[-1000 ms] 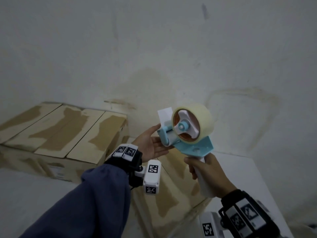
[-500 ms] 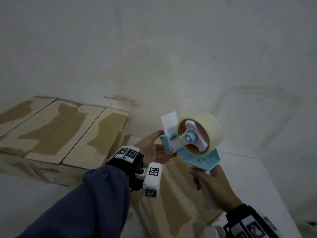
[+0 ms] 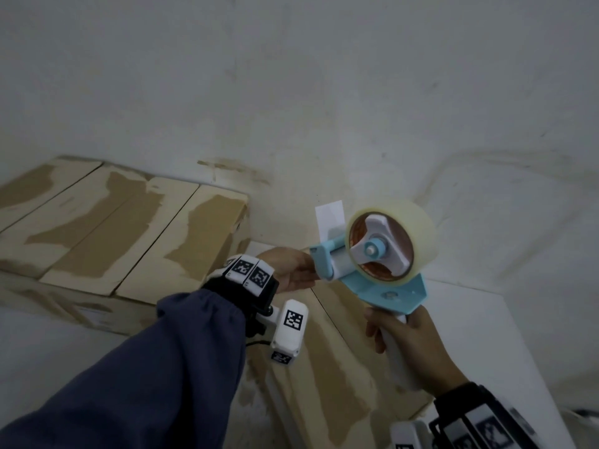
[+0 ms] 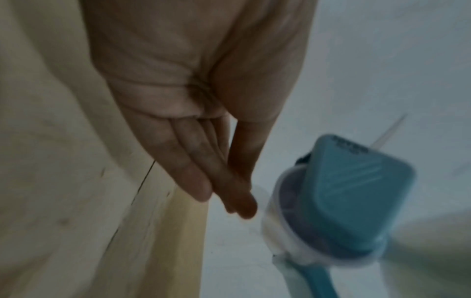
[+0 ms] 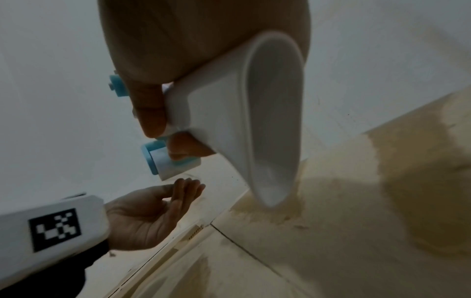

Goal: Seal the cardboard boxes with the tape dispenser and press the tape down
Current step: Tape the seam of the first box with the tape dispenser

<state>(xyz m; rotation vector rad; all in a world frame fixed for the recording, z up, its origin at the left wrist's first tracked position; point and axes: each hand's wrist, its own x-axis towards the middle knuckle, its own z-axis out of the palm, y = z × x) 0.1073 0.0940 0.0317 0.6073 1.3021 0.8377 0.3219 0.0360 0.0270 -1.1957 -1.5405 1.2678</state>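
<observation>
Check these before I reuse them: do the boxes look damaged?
Yes. The cardboard boxes show large brown patches where the pale top layer looks torn away, also beneath the tape dispenser. No crushing shows.

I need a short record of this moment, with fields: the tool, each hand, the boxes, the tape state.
tool: tape dispenser, held in the air above the near box
right hand: grips the white handle
left hand: open, fingers straight, at the roller end; contact cannot be told
boxes: near box under the hands; far box by the wall
tape: none visibly laid on the near box's seam
</observation>
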